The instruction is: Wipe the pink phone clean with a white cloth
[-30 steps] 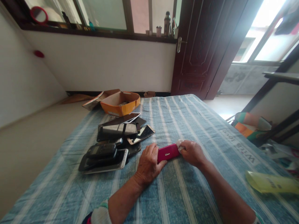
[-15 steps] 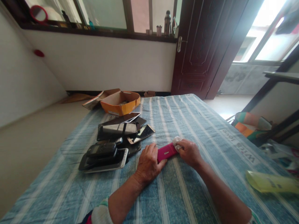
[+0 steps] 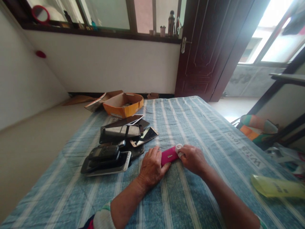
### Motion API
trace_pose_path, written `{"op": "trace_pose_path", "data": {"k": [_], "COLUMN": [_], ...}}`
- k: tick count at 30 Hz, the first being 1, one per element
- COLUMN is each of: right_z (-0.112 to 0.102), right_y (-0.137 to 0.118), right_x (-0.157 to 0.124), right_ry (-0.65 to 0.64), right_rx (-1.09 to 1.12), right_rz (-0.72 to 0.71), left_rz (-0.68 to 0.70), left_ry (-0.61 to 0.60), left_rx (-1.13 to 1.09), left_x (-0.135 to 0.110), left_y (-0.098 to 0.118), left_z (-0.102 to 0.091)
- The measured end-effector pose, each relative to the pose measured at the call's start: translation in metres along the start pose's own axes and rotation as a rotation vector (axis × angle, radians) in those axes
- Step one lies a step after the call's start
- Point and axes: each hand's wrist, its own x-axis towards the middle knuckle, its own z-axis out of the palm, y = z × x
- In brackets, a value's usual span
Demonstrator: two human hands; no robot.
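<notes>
A bright pink mobile phone [image 3: 169, 156] lies on the striped blue cloth, small pale lettering on its upper face. My left hand [image 3: 152, 163] grips its left end, thumb along the near edge and fingers over the far side. Pinched in my right hand [image 3: 192, 158] is a crumpled white tissue [image 3: 179, 149], pressed against the phone's right end. To the left of my left hand lies a loose pile of phones: a white-edged phone [image 3: 126, 161] beneath a black handset [image 3: 105, 153], a dark phone with a shiny face [image 3: 121, 131], and a gold-edged phone [image 3: 146, 136].
An open orange cardboard box [image 3: 124, 109] stands at the table's far left. A yellow translucent packet [image 3: 276, 186] lies at the right edge of the striped tablecloth [image 3: 205, 127]. Behind are a dark red door [image 3: 205, 47] and a window sill holding a flask [image 3: 171, 24].
My right hand has shifted slightly down and left with the tissue at the phone's right end. My left hand and the phone have barely moved.
</notes>
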Motion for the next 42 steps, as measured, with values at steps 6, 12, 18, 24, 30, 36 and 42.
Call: {"op": "trace_pose_path", "data": {"k": [6, 12, 18, 24, 30, 36, 42], "right_z": [-0.003, 0.016, 0.018, 0.016, 0.025, 0.027, 0.018], "right_y": [-0.009, -0.025, -0.019, -0.009, -0.031, -0.034, -0.01], "right_x": [-0.004, -0.01, -0.008, -0.005, -0.014, -0.015, -0.006], "right_ry": [-0.044, 0.091, 0.071, 0.105, 0.146, 0.134, 0.171], "right_rx": [0.004, 0.027, -0.066, -0.129, -0.037, -0.024, -0.121], "right_rz": [-0.082, -0.288, -0.205, -0.042, -0.27, -0.337, -0.103], "left_rz": [0.005, 0.041, 0.043, 0.028, 0.044, 0.05, 0.033], "left_ry": [-0.002, 0.009, 0.002, -0.013, -0.085, -0.085, -0.112], "left_rx": [0.022, 0.016, -0.002, -0.09, -0.094, -0.127, -0.124], "left_x": [0.0, 0.0, -0.001, -0.001, -0.001, -0.001, 0.001], "left_y": [-0.001, -0.005, -0.005, -0.005, -0.01, -0.011, -0.009], "left_z": [0.001, 0.003, 0.002, -0.001, -0.005, -0.007, -0.011]}}
